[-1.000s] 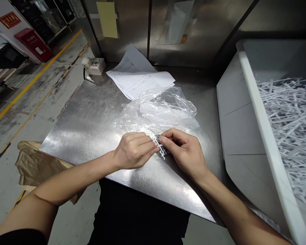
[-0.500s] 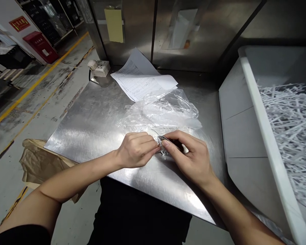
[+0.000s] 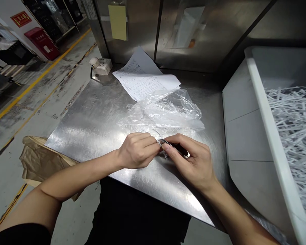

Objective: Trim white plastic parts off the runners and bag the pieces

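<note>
My left hand point(image 3: 140, 149) is closed in a pinch on a small white plastic piece point(image 3: 160, 141), most of it hidden by the fingers. Meeting it from the right, my right hand point(image 3: 190, 156) closes thumb and fingers round a slim dark metal tool point(image 3: 172, 144). The tool's tip touches or nearly touches the white piece; its exact kind is hard to make out. More jagged white plastic point(image 3: 165, 155) shows just below the fingertips. A crumpled clear plastic bag point(image 3: 165, 110) lies on the metal table right behind both hands.
Printed sheets point(image 3: 145, 76) and a white power socket point(image 3: 103, 66) lie at the back of the steel table point(image 3: 86, 115). On the right stands a large white bin point(image 3: 272, 146) holding many thin white strips point(image 3: 293, 126). A brown paper bag point(image 3: 40, 160) sits beyond the left edge.
The view has shifted slightly. My hands stay together, and the white piece at the fingertips has turned a little, with less of it showing between them.
</note>
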The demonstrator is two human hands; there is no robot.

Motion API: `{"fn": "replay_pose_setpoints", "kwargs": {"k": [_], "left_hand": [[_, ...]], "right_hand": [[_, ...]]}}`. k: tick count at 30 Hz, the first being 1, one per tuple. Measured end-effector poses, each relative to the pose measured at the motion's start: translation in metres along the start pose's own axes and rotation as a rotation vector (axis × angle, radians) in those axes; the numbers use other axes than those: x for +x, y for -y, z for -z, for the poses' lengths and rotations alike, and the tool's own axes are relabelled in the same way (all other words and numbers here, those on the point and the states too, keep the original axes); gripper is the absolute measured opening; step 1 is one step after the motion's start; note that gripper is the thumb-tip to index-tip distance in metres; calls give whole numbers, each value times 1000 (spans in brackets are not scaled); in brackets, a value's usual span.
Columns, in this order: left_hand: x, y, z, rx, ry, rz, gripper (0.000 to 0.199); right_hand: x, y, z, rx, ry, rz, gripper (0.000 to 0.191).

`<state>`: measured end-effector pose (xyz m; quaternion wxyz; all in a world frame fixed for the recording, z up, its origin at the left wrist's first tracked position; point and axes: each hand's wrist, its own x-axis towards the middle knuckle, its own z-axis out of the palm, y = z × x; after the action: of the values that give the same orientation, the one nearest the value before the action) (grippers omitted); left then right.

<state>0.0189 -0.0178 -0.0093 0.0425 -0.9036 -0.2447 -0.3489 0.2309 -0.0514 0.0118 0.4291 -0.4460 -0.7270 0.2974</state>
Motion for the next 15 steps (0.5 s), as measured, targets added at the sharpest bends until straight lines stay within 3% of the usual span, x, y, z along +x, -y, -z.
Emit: {"fn": "replay_pose_setpoints", "kwargs": {"k": [15], "left_hand": [[-2, -2, -4, 95, -6, -46, 30]], "right_hand": [[-1, 2, -5, -10, -2, -67, 14]]}}
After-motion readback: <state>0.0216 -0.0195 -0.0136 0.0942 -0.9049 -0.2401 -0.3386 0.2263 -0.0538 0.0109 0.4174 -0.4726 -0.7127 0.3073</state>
